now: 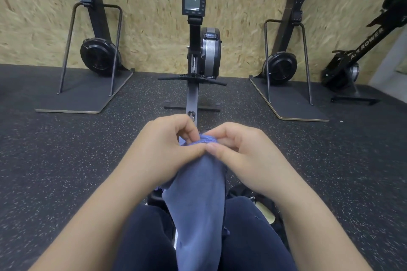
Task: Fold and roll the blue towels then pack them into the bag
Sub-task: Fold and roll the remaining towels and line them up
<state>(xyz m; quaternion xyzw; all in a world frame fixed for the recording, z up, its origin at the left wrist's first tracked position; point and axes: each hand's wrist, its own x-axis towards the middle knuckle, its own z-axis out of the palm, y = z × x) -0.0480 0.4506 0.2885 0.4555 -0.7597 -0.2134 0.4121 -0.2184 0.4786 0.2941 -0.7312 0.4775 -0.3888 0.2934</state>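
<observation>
While the left hand (163, 149) and right hand (240, 152) pinch its far rolled end, the blue towel (198, 200) drapes soft and limp, best held at that edge.

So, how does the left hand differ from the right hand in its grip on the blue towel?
The left hand sits slightly farther forward; the right hand sits nearer. The left hand's fingers curl over the far edge of the blue towel, while the right hand pinches its rolled top. Both grip the same end, thumbs nearly meeting.
</observation>
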